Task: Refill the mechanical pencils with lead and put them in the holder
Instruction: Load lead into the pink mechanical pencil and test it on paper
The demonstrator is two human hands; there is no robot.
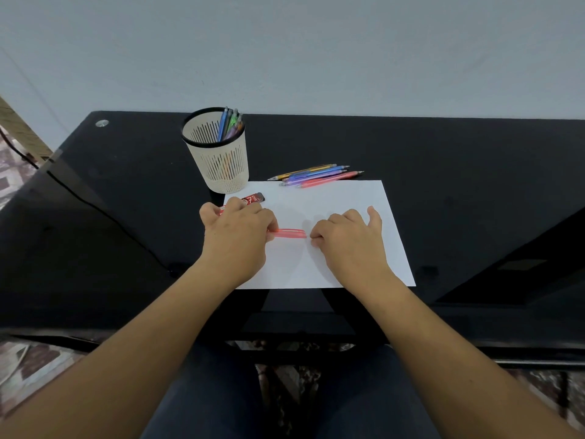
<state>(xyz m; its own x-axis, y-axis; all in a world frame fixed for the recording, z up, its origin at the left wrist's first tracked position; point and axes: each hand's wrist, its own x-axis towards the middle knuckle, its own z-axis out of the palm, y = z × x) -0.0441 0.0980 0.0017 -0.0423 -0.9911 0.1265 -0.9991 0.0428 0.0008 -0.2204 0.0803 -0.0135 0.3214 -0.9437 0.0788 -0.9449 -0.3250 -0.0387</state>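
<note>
One pencil pinched by left hand, palm-down.

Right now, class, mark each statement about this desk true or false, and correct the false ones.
1. The holder already contains pencils. True.
2. The left hand grips a blue pencil. False: it grips a pink pencil.
3. Loose pencils lie along the paper's far edge. True.
4. The lead case lies right of the paper. False: it lies at the paper's far left corner, by the left hand.
</note>
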